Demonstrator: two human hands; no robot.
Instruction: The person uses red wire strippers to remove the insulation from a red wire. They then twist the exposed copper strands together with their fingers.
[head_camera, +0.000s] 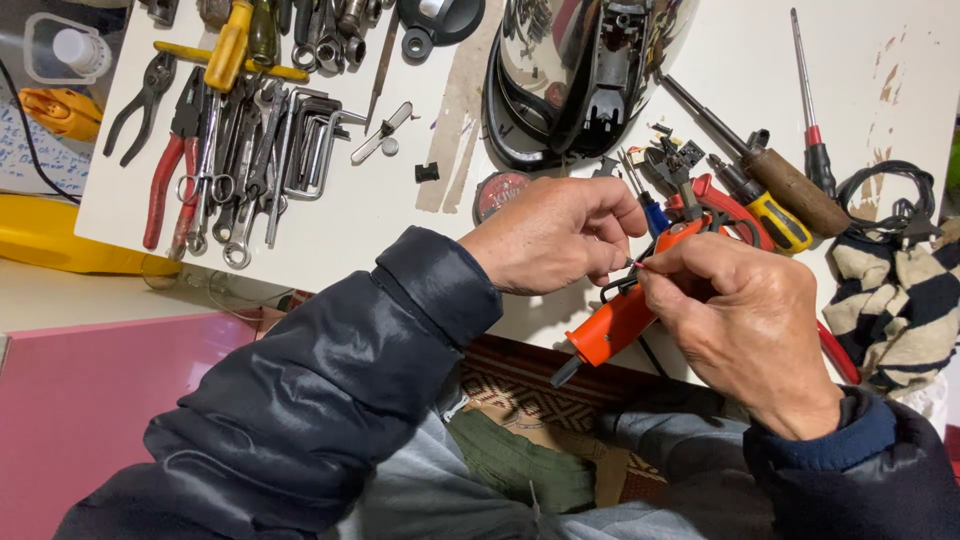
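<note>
My left hand (555, 235) and my right hand (740, 315) meet over the near edge of a white work table (380, 215). Between the fingertips of both hands runs a thin wire (637, 264), pinched by each. An orange-handled tool (625, 315) with a dark tip lies under my right hand, slanting down to the left; whether the hand grips it I cannot tell. Both arms wear dark puffy sleeves.
A pile of pliers, wrenches and hex keys (235, 150) lies at the far left. A shiny black and chrome housing (580, 70) stands at the back. Screwdrivers (775, 175) lie right of it. A striped cloth (895, 300) with black cable sits at the right edge.
</note>
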